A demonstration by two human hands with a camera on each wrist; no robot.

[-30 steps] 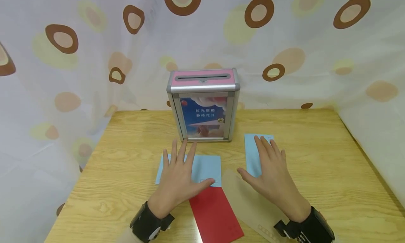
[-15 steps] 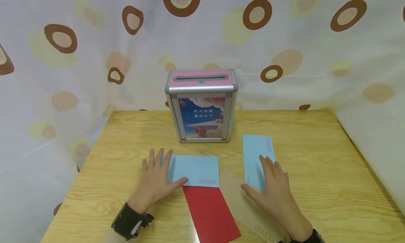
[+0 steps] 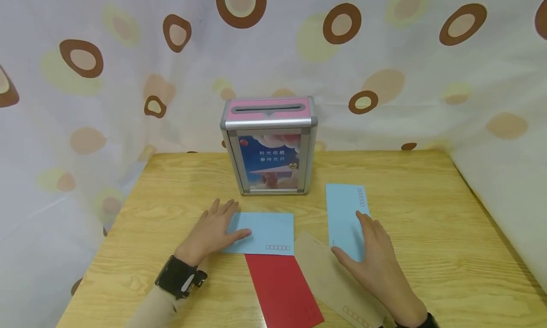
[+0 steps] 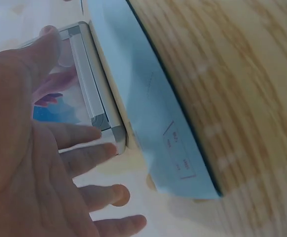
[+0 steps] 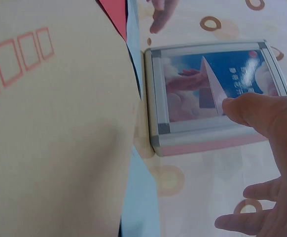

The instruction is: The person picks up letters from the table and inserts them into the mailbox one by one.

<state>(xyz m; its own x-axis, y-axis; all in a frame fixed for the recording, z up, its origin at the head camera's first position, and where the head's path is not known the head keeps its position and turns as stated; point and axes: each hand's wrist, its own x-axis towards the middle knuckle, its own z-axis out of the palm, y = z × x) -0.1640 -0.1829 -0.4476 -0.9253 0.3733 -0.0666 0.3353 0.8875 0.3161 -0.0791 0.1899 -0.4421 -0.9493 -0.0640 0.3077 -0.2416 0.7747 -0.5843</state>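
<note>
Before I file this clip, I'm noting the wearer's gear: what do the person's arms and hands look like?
The left hand and right hand are ungloved. On the left are a black wristband with a whitish patch and a pale beige sleeve; on the right, another black wristband shows only in part.

1. Between my left hand [image 3: 211,230] and my right hand [image 3: 376,266] I have room above the flat red envelope [image 3: 279,290] and brown envelope [image 3: 326,280].
2. Straight ahead, the upright box [image 3: 271,159] blocks me, just beyond the left blue envelope [image 3: 269,230].
3. Right of my right hand, bare tabletop [image 3: 436,233] lets me pass.
4. Patterned cloth [image 3: 273,67] walls off the far edge.
</note>
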